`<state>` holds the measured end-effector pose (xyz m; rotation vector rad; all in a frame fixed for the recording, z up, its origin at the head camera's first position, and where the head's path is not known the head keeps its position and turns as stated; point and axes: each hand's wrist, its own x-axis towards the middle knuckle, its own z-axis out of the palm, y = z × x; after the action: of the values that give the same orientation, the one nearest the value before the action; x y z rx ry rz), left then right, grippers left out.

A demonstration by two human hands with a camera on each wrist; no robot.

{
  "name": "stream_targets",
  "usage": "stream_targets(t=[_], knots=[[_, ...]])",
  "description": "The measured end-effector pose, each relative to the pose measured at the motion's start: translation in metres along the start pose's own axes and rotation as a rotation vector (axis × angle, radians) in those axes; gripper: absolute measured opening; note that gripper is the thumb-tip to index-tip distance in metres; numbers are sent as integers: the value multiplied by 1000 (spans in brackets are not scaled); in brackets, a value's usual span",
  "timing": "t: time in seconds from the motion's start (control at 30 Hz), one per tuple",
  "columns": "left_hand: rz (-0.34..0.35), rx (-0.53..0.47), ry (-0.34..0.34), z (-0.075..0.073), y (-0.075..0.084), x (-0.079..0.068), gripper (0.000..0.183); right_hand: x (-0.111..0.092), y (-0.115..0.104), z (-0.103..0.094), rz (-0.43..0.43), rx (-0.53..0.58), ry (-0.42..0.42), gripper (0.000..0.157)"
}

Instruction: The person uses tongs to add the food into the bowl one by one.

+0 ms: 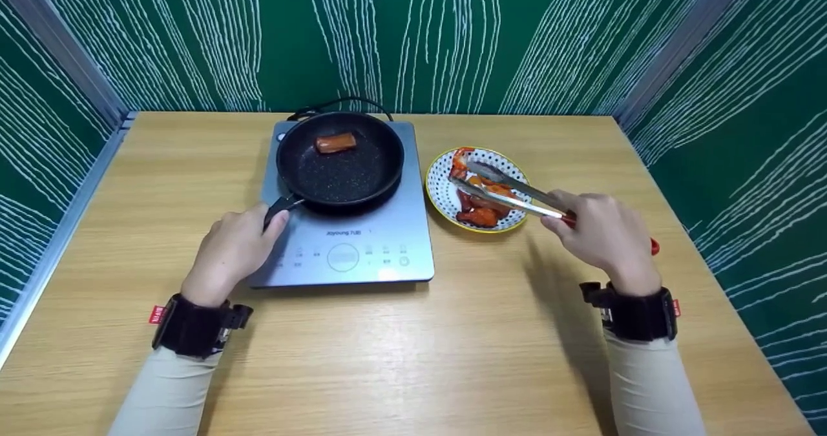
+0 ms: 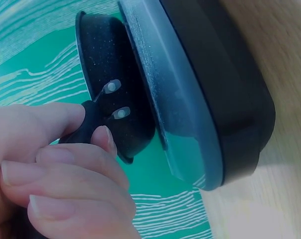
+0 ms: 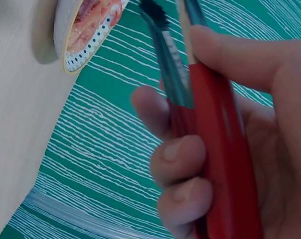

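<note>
My left hand (image 1: 231, 250) grips the black handle (image 1: 279, 208) of a frying pan (image 1: 339, 184), its fingers curled round it in the left wrist view. A reddish-brown piece of sausage (image 1: 335, 143) lies in the back part of the pan. My right hand (image 1: 604, 232) holds metal tongs (image 1: 517, 198) by their red grips (image 3: 223, 149), fingers and thumb wrapped round both arms. The tongs' tips are spread apart over a dotted plate (image 1: 441, 190). On that plate lie several glossy reddish-orange food pieces (image 1: 479, 217), partly hidden behind the tongs.
The pan is over a silver induction cooker (image 1: 387, 249) with a control panel at its front. A black cable (image 1: 352, 99) loops behind it. The wooden table (image 1: 400, 352) is bordered at the back and sides by green, white-streaked walls (image 1: 284, 42).
</note>
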<state>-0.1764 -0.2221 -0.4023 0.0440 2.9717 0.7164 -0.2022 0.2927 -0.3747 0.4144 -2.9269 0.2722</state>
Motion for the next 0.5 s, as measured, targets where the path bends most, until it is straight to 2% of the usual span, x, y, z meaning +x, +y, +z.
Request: stream_targets(t=[0.2,0.5], knots=[[10,-4,-1,1,1,1,43,-3,2,-3,59,16,-96,40],[4,-10,1,1,0,1,43,1,-5,5,54,-16,-129,32]])
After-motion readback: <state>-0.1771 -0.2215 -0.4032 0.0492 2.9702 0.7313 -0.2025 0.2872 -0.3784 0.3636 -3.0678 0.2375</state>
